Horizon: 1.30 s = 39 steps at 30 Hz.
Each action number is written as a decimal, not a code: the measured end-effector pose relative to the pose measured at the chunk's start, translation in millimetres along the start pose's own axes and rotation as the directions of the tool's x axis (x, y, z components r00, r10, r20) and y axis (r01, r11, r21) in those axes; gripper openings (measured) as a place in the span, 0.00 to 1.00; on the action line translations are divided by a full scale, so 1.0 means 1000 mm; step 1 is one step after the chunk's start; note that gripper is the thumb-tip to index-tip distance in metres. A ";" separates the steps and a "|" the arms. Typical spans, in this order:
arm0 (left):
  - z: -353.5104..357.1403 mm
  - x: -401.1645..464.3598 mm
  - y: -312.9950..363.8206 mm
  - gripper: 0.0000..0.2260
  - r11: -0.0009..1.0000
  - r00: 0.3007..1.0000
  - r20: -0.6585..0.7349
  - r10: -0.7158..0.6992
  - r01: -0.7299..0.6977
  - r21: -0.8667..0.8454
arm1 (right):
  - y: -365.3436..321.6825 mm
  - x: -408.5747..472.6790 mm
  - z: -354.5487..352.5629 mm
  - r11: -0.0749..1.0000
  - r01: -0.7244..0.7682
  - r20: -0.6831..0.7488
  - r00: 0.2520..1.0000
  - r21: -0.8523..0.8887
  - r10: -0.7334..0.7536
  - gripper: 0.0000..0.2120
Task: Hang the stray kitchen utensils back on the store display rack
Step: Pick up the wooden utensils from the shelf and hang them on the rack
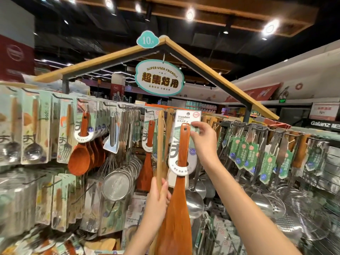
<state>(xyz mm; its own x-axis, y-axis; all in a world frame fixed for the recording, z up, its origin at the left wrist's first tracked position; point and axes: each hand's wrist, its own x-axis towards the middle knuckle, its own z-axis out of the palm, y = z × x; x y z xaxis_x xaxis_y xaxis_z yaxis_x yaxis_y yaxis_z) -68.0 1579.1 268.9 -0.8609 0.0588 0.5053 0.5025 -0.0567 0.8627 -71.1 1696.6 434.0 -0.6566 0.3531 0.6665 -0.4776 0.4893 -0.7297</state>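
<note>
Two hands up at the display rack [239, 124], both on stock. Your right hand [202, 138] pinches the right edge of the white card [181, 126] marked "Wooden Turner", thumb and fingertips closed on the card near its top, beside the handle end. The wooden turner [176, 208] hangs upright from that card: handle tip with its small hole sits just left of your fingers, shaft runs straight down through the card's ring-shaped lower tab, and the broad blade ends well below your grip, in front of your left wrist. The card's hang hole sits at the level of the rack's hook row; can't tell whether it's on a hook. Your left hand [158, 201] is curled round a pale wooden utensil handle [160, 148], a long light stick standing upright just left of the turner card; your grip is on its lower part, and its top reaches the hook row. The dark turner blade touches or overlaps your left fingers on their right side. Left of this: another carded wooden turner [148, 153], steel strainers [117, 184], wooden spoons [81, 157]. Right: steel ladles [195, 203] and tagged utensils [244, 155] hanging on the rack. A teal sign [159, 77] reading "SUPER USER-FRIENDLY" hangs above.
</note>
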 end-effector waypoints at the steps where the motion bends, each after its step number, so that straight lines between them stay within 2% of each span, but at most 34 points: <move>1: -0.002 -0.001 -0.001 0.04 1.000 1.000 -0.030 0.007 -0.006 0.019 | 0.001 -0.001 0.002 0.999 0.002 0.009 1.000 0.040 -0.003 0.13; 8: -0.043 -0.001 0.001 0.06 0.997 0.984 -0.180 0.006 0.008 0.081 | -0.008 -0.009 0.028 0.983 0.029 0.142 0.988 0.180 -0.055 0.14; 11: -0.057 0.002 0.010 0.10 0.991 0.971 -0.233 0.047 -0.016 0.134 | -0.011 -0.012 0.046 0.970 0.003 0.205 0.977 0.242 -0.054 0.13; 15: -0.071 0.008 0.020 0.19 0.992 0.966 -0.257 0.007 0.026 0.125 | -0.016 -0.013 0.067 0.964 0.048 0.255 0.960 0.262 -0.117 0.13; 18: -0.083 0.010 0.021 0.22 0.991 0.966 -0.258 -0.022 0.055 0.120 | -0.019 -0.012 0.079 0.964 0.037 0.253 0.962 0.263 -0.106 0.16; 23: -0.100 0.015 0.022 0.21 0.976 0.962 -0.259 0.084 -0.028 0.214 | -0.018 -0.006 0.094 0.968 -0.033 0.240 0.970 0.248 -0.029 0.15; 27: -0.109 0.020 0.024 0.20 0.975 0.963 -0.244 0.114 -0.062 0.212 | -0.017 -0.002 0.105 0.972 -0.082 0.239 0.971 0.221 0.028 0.14; 32: -0.116 0.026 0.025 0.16 0.990 0.977 -0.204 0.066 -0.038 0.135 | -0.007 0.006 0.120 0.969 -0.147 0.213 0.972 0.199 0.103 0.15; 39: -0.122 0.033 0.026 0.11 0.999 0.990 -0.140 0.007 -0.002 0.033 | 0.002 0.025 0.126 0.973 -0.220 0.329 0.926 0.075 0.184 0.19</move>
<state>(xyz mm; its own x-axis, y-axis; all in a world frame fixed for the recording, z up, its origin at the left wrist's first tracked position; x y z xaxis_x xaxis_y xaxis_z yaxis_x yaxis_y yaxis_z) -93.4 1457.9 305.7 -0.8601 -0.0822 0.5035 0.5067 -0.0238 0.8618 -162.2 1605.6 430.1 -0.8881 0.1551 0.4327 -0.3638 0.3383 -0.8679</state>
